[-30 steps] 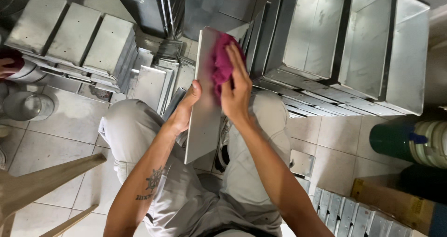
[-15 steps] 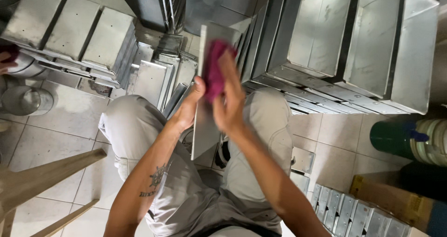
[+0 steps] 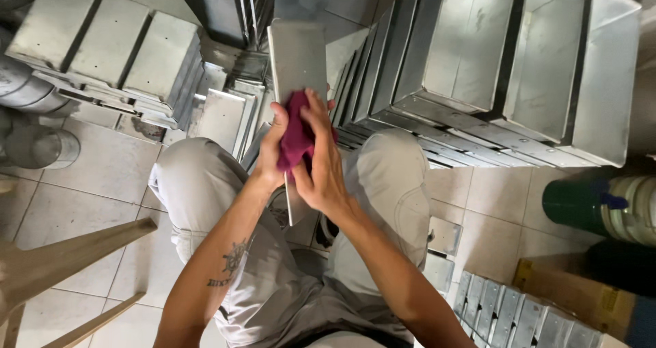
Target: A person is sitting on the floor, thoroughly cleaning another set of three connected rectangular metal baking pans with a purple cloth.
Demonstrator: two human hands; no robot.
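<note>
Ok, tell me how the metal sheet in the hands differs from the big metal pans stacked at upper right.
The metal sheet is flat and thin; the big pans are deep boxes with tall walls. The sheet is held upright between the left hand and right hand, with a magenta cloth against it; the pans rest untouched in a row. Both are dull grey metal.

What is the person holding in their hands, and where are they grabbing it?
The left hand grips a flat metal tray by its left edge, near the middle. The right hand presses a dark red cloth against the tray's face.
</note>
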